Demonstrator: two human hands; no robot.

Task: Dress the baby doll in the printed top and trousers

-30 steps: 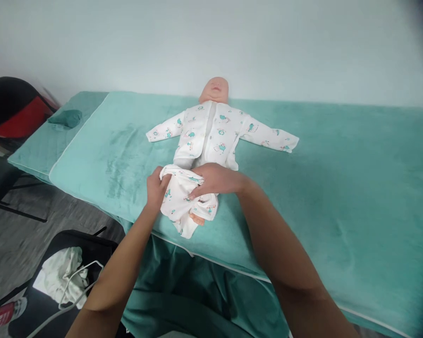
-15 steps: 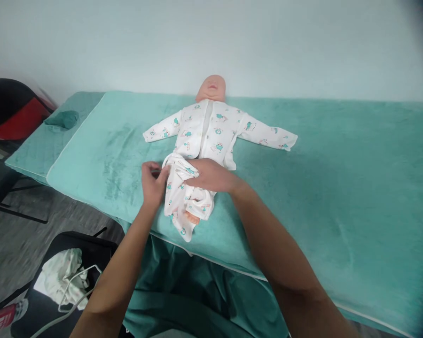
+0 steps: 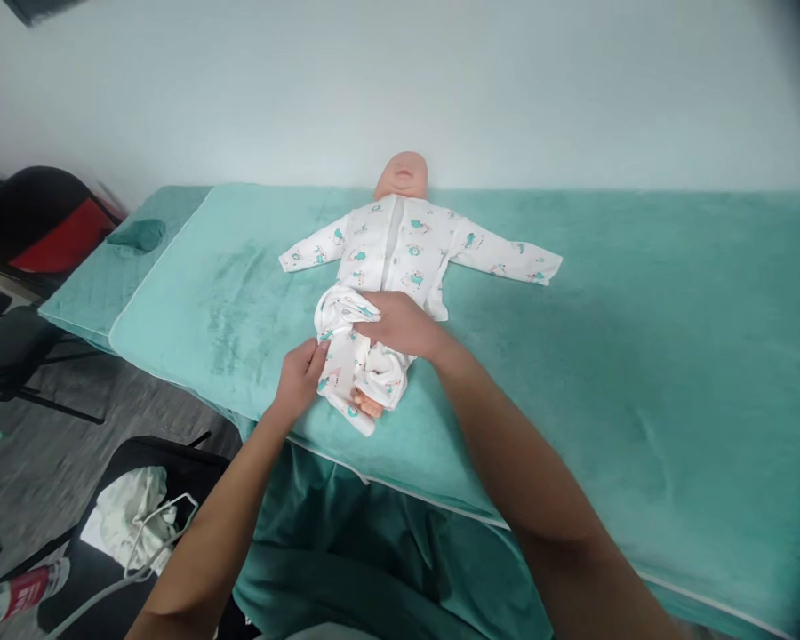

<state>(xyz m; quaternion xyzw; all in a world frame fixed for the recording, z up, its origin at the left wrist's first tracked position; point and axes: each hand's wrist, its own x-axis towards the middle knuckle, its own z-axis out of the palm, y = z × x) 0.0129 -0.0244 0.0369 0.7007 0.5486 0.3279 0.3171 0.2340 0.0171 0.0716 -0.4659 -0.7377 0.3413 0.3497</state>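
A baby doll (image 3: 404, 175) lies on its back on the green-covered bed, head toward the wall. It wears a white printed baby jacket (image 3: 413, 244) with both sleeves spread out. Matching white baby pants (image 3: 340, 356) are bunched over its legs, and a doll foot (image 3: 368, 404) shows at a cuff. My left hand (image 3: 300, 378) pinches the outer side of a pant leg. Over the bunched upper part of the pants lies my right hand (image 3: 400, 324), its fingers closed on the fabric and partly hidden by it.
The green bed (image 3: 640, 356) runs along a white wall. At lower left, a black chair (image 3: 153, 453) holds a crumpled pale cloth (image 3: 137, 516), a white cable and a red-labelled bottle (image 3: 30, 591). More chairs (image 3: 33, 222) stand at the left end.
My left hand has moved down from the waist of the pants to the side of the leg and closed on the fabric. The loose pant end has drawn upward. My right hand stays put.
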